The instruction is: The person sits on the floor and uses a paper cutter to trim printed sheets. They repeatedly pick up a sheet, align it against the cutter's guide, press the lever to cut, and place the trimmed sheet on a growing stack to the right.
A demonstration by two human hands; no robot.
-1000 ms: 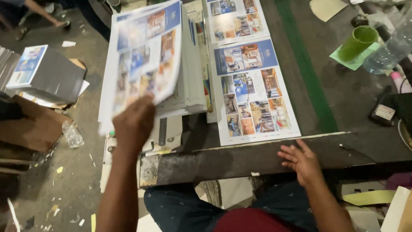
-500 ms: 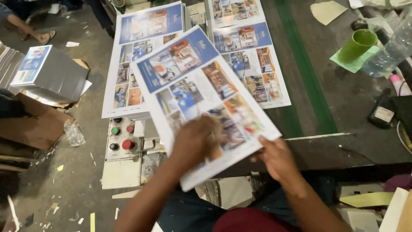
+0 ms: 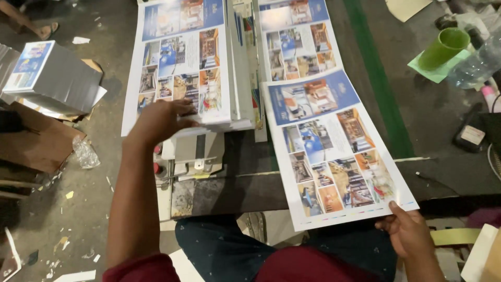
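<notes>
Flanking printed sheets [image 3: 334,151]: green cup [image 3: 443,48], paper stack [image 3: 52,78].

Left hand [image 3: 164,120] stretched forward, palm down; right hand [image 3: 409,235] low, fingers pinching.

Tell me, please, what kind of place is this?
Probably a print shop or bindery. Large printed sheets lie in piles on a worktable, a trimmed stack of prints stands on the floor, and paper scraps litter the ground.
</notes>
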